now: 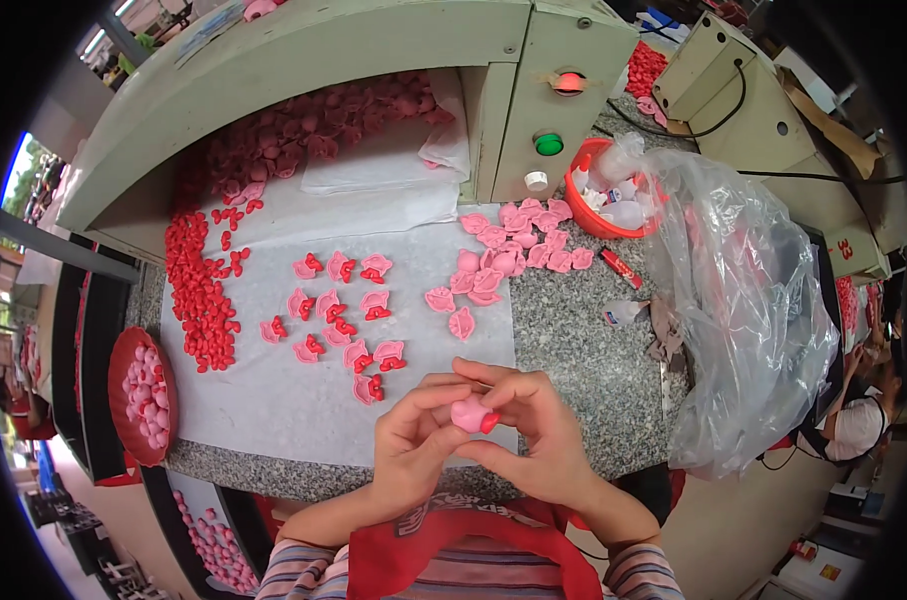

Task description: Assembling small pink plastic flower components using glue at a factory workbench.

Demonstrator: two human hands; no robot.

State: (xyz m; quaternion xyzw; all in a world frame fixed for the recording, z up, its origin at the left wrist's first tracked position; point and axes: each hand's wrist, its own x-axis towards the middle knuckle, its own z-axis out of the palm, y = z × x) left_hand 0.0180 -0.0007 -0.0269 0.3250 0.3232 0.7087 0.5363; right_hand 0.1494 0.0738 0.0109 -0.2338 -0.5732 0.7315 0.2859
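Near the table's front edge, a small rounded pink plastic piece [468, 413] with a red part [490, 423] at its lower right sits between my two hands. My left hand [419, 430] pinches the pink side with thumb and fingers. From the other side, the fingers of my right hand [542, 430] close around the piece by the red part. Just beyond my hands, several pink pieces paired with red bow-shaped parts [331, 305] lie in loose rows on white paper [264, 420]. Plain pink shell-like pieces [494, 262] are spread at the paper's right side.
Red bow-shaped parts [196, 290] are heaped at left, near a red bowl [139, 440] of pink pieces. A pale green machine housing [374, 40] arches over more pink pieces. To the right are an orange basket [614, 228] of bottles, a red tube [622, 268] and a clear plastic bag [749, 310].
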